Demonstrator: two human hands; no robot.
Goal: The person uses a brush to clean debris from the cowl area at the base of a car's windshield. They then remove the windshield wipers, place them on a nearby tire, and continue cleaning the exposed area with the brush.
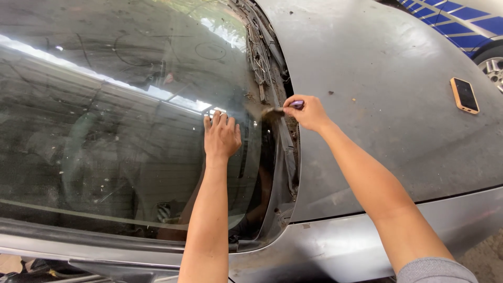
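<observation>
Brush [272, 111] is in the right hand [309, 111], fingers shut tight round its purple handle. Bristles point to 9 o'clock and touch the bottom edge of the windshield [115, 131], right by the dirty gap w/ the wipers [262, 57]. Bristles look blurry.

Left hand [221, 137] lies flat on the glass, fingers spread a bit and pointing to 12 o'clock, holding nothing. It sits just beside the brush, at about 8 o'clock from it. The 2 hands are near but not touching.

Hood [377, 84] is grey and dusty, w/ bits of dirt on it. A phone [465, 95] in a tan case lies flat on the hood, well apart from the hands, at 3 o'clock. A blue & white car [461, 15] shows at 1 o'clock, w/ part of a wheel [492, 68].
</observation>
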